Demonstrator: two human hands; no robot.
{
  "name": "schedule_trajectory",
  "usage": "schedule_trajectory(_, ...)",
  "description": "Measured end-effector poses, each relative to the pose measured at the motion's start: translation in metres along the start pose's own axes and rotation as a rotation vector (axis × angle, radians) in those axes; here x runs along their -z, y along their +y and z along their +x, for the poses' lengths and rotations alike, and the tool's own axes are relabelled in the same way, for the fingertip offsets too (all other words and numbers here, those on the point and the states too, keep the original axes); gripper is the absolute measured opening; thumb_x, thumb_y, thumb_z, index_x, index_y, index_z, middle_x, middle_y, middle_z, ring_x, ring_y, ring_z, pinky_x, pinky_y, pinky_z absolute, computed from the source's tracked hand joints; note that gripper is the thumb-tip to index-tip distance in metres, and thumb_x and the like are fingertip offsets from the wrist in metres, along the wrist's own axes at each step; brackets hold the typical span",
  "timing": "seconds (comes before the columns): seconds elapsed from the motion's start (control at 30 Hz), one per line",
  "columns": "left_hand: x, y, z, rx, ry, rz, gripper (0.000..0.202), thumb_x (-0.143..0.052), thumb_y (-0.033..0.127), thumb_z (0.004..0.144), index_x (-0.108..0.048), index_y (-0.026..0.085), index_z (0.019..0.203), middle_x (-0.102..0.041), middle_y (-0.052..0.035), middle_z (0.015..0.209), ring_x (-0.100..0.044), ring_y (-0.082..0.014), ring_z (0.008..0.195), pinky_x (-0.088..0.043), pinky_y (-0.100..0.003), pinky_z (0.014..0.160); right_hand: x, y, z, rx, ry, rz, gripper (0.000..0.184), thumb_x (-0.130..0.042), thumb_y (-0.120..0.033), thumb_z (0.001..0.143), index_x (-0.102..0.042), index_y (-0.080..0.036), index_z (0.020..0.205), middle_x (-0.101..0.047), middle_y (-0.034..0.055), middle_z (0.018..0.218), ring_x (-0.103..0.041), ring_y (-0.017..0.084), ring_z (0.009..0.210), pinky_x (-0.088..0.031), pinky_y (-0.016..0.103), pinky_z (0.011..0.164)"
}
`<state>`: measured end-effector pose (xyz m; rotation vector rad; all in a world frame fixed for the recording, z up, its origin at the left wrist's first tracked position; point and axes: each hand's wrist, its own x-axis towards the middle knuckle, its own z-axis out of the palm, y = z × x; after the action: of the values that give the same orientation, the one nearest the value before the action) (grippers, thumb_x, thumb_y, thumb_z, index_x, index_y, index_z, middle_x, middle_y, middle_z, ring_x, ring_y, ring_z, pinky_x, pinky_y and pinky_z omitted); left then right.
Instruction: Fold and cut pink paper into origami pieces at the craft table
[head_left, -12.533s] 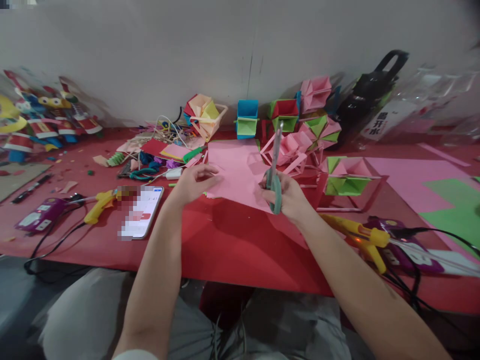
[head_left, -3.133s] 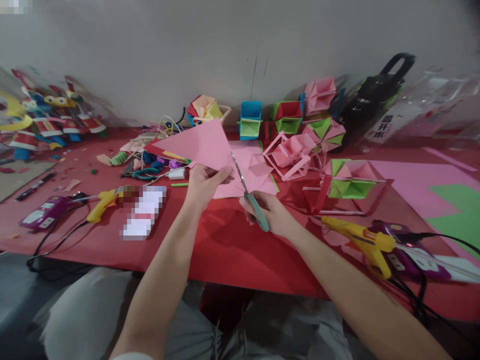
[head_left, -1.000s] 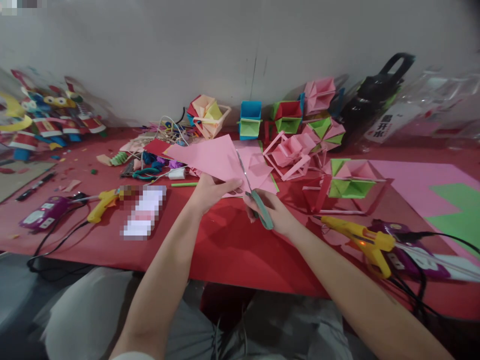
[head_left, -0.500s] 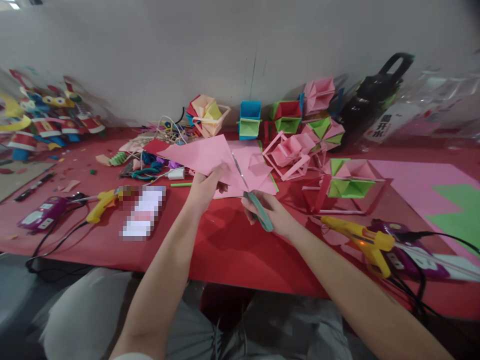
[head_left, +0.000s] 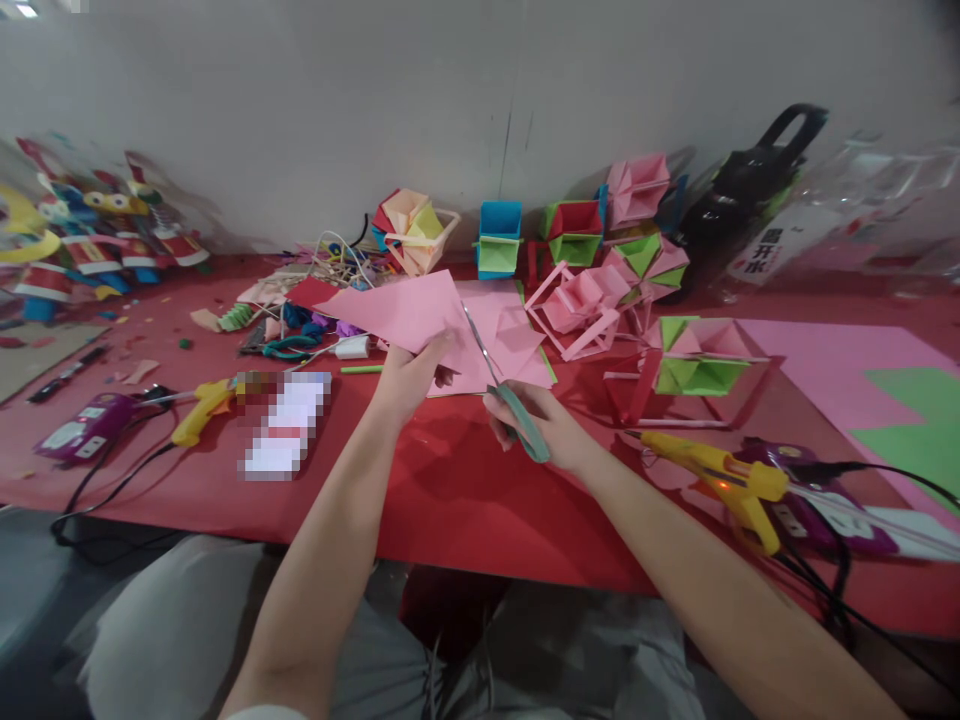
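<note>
My left hand (head_left: 415, 378) pinches a pink sheet of paper (head_left: 409, 310) by its lower edge, thumb on top. My right hand (head_left: 536, 415) grips a pair of scissors (head_left: 523, 422) by the green handles. The metal blades point up and away, along the right edge of the held sheet; whether they touch the paper I cannot tell. Behind and beneath lies more pink paper (head_left: 506, 320) with a green edge showing at its right. Some of my right fingers are hidden behind the handles.
Folded paper models (head_left: 576, 300) stand along the wall. A yellow glue gun (head_left: 712, 470) with a purple box lies at right, another glue gun (head_left: 204, 410) at left by a blurred phone (head_left: 289, 425). Bottles (head_left: 787, 235) stand back right, figures (head_left: 120, 235) back left, on a red table (head_left: 465, 500).
The scissors and my right hand have shifted very slightly; the blades sit a touch further left against the sheet's edge. My left hand keeps its hold on the paper.
</note>
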<state>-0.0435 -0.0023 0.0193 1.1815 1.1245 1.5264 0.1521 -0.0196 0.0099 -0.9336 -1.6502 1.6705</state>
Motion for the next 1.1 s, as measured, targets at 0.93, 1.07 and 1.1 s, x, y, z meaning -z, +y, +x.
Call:
schedule_trajectory(0.93, 0.0015, 0.0006, -0.0003, 0.025, -0.002, 0.021, 0.030, -0.077, 0.039, 0.079, -0.060, 0.016, 0.072, -0.059, 0.0010, 0.052, -0.054, -0.0099, 0.042, -0.044, -0.022, 0.042, -0.0088, -0.0050, 0.0005, -0.024, 0.017, 0.003, 0.051, -0.071, -0.069, 0.080, -0.053, -0.022, 0.072, -0.058, -0.0021, 0.055, -0.054, 0.013, 0.051, -0.048, 0.028, 0.053)
schedule_trajectory(1.07, 0.0027, -0.0005, -0.0001, 0.004, -0.024, 0.031, 0.030, -0.076, 0.040, 0.079, -0.059, 0.016, 0.073, -0.060, 0.0009, 0.054, -0.053, -0.0092, 0.042, -0.043, -0.022, 0.042, -0.0088, -0.0046, 0.0002, -0.012, 0.010, 0.010, 0.051, -0.071, -0.068, 0.080, -0.053, -0.021, 0.071, -0.058, -0.0018, 0.057, -0.056, 0.013, 0.053, -0.050, 0.028, 0.055)
schedule_trajectory(1.1, 0.0028, -0.0006, -0.0001, 0.000, -0.028, 0.029, 0.029, -0.076, 0.040, 0.079, -0.059, 0.016, 0.073, -0.060, 0.0009, 0.054, -0.053, -0.0092, 0.043, -0.043, -0.022, 0.042, -0.0088, -0.0042, 0.0002, -0.009, 0.007, 0.013, 0.050, -0.070, -0.068, 0.081, -0.053, -0.021, 0.071, -0.058, -0.0017, 0.057, -0.056, 0.013, 0.053, -0.050, 0.028, 0.055)
